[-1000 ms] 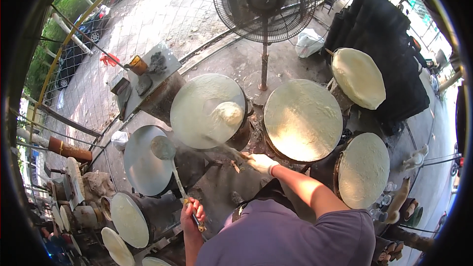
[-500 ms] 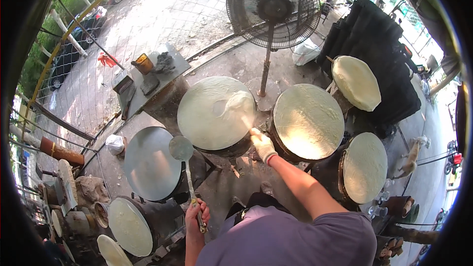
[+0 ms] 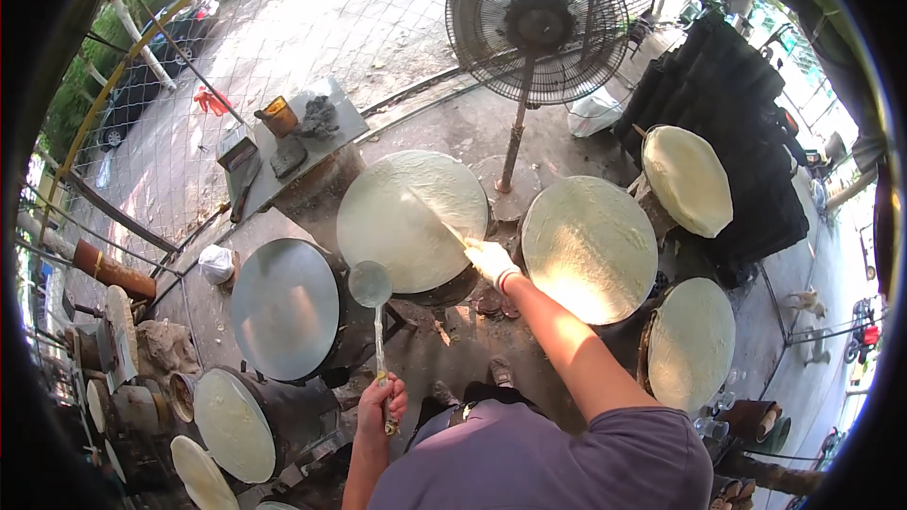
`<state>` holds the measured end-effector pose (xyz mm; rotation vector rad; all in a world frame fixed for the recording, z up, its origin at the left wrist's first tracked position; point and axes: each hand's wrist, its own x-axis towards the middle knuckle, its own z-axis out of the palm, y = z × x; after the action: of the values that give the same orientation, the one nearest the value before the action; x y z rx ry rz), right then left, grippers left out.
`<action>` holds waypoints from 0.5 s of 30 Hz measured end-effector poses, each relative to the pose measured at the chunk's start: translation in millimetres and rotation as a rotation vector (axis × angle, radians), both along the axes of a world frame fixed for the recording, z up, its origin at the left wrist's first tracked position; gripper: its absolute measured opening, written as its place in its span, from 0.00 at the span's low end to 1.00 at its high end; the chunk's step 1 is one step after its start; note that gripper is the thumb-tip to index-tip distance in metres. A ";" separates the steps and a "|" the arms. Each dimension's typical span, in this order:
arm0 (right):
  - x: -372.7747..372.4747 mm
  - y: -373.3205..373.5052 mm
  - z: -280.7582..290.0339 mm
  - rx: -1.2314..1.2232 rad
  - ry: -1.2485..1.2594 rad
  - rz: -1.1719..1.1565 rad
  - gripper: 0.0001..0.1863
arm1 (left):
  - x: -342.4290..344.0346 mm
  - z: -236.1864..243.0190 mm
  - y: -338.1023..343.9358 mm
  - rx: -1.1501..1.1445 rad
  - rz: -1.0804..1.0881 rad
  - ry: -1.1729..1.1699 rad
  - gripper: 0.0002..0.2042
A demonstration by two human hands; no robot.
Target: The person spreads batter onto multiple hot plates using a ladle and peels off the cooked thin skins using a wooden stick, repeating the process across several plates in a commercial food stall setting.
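My left hand (image 3: 382,400) is wrapped around the handle of a metal ladle (image 3: 369,284), whose round bowl hangs between two griddles. On my right hand (image 3: 491,263) is a pale work glove, and its fingers close on a thin wooden batter spreader (image 3: 442,221). The spreader reaches over a pale sheet of batter (image 3: 397,236) that covers the round griddle in front of me. To the right, a second griddle carries another pale crepe (image 3: 590,250). A bare grey griddle (image 3: 285,310) stands to the left of the ladle.
More crepes lie on griddles at the right (image 3: 692,345) and lower left (image 3: 234,425). One crepe (image 3: 687,181) rests by a black ridged stack (image 3: 704,104). A pedestal fan (image 3: 537,21) stands ahead. At the far left is a metal-topped stand (image 3: 331,123) beside a wire fence.
The spreader has swept across the front griddle, and the thick swirl of batter there is now smoothed out. My right hand moved slightly left and away. The ladle shifted slightly right.
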<state>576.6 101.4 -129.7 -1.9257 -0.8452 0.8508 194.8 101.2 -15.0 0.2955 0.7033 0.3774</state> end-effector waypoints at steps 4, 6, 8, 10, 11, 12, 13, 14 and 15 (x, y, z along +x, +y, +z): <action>26.2 8.7 -40.2 0.105 0.119 -0.313 0.20 | 18.2 -6.9 -8.9 -0.116 0.028 -0.020 0.05; 16.8 6.0 -36.1 0.031 -0.104 0.029 0.22 | 17.0 -16.3 -13.7 -0.138 0.035 -0.017 0.05; 23.8 9.3 -33.8 0.222 -0.118 0.199 0.22 | 27.0 -11.4 -17.9 -0.144 0.031 0.089 0.04; 46.7 20.9 -27.8 0.138 -0.130 0.192 0.21 | 29.2 -14.9 -14.7 -0.180 0.034 0.078 0.03; 53.6 26.2 -25.2 0.212 -0.230 0.146 0.21 | 30.5 -14.9 -13.3 -0.215 0.034 0.063 0.03; 55.4 35.1 -23.2 0.061 -0.025 -0.094 0.20 | 33.9 -15.7 -9.1 -0.157 0.019 0.124 0.04; 57.2 35.2 -19.2 -0.056 0.035 -0.086 0.21 | 41.0 -12.4 -3.7 -0.107 0.005 0.186 0.06; 55.8 31.0 -33.4 0.009 -0.026 0.053 0.21 | 45.6 -15.2 3.0 -0.033 -0.032 0.210 0.08; 55.3 19.9 -49.4 0.072 -0.089 0.183 0.21 | 55.4 -14.2 10.3 0.049 -0.051 0.307 0.07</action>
<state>631.9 121.3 -179.1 -1.8553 -1.1043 0.8348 250.3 111.6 -29.1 0.4229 0.9858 0.3035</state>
